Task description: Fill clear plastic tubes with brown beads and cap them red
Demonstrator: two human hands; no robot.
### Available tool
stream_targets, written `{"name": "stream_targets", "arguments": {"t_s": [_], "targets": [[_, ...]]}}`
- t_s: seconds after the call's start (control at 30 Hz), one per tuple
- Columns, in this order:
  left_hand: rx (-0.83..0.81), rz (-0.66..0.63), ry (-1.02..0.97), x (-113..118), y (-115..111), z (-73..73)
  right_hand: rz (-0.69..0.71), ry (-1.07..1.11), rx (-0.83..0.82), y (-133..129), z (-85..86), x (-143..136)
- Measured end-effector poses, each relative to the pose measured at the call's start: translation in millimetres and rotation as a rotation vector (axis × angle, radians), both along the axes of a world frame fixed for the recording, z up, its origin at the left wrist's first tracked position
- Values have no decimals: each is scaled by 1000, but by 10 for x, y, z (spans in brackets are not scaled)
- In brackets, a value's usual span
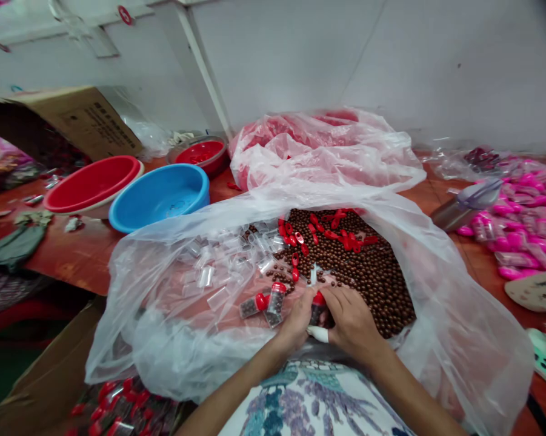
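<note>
Between my two hands is a small clear bottle (317, 307) with a red cap and dark contents. My left hand (297, 320) is closed on its left side. From the other side, my right hand (355, 320) grips the bottle, its fingers near the cap. A white covering (318, 333) shows on a finger under the bottle. Two filled bottles with red caps (276, 304) lie just left of my hands. Brown beads (372, 272) lie heaped beyond and right of them. Loose red caps (300, 239) are scattered on the beads, and empty clear bottles (218, 272) lie to the left.
An open plastic sheet (163, 321) surrounds the beads and bottles. Behind it sits a bag of red pieces (318, 145). A blue basin (163, 197) and red basin (93, 181) stand left, pink packs (527, 218) right. A box of capped bottles (118, 406) is below left.
</note>
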State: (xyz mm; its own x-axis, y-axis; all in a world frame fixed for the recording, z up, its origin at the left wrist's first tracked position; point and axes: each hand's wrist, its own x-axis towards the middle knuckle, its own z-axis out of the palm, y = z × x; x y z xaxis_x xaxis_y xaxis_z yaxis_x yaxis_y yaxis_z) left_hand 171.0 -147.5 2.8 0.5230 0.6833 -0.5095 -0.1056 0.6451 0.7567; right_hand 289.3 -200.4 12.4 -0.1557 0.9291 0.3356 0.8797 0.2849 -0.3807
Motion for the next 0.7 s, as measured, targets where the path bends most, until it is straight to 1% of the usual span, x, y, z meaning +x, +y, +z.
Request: {"name": "stream_targets", "arguments": {"t_s": [0.07, 0.1, 0.17, 0.23, 0.27, 0.3, 0.33, 0.4, 0.43, 0.5, 0.57, 0.63, 0.7], "targets": [[33, 26, -24, -115, 29, 38, 42, 31, -39, -5, -1, -35], [64, 37, -21, -212, 64, 80, 79, 47, -71, 0, 1, -53], [169, 64, 46, -490, 166, 199, 162, 76, -131, 36, 5, -96], [333, 130, 199, -846, 275, 324, 219, 86, -166, 112, -6, -151], [424, 177, 295, -1028, 319, 372, 235, 80, -176, 165, -21, -187], [512, 191, 404, -1195, 350, 403, 250, 69, -180, 226, -44, -228], [595, 173, 517, -1338, 367, 416, 268, 53, -184, 293, -72, -275], [723, 48, 732, -1521, 363, 387, 305, 13, -197, 432, -133, -378], [776, -42, 817, -1558, 348, 355, 328, -7, -208, 496, -157, -429], [878, -210, 937, -1551, 311, 285, 375, -47, -250, 598, -180, -511], [948, -312, 1015, -1494, 285, 239, 408, -78, -312, 648, -167, -549], [941, -331, 1065, -1450, 273, 231, 396, -82, -372, 643, -137, -540], [826, -294, 1053, -1441, 265, 243, 326, -3, -419, 594, -122, -506]]}}
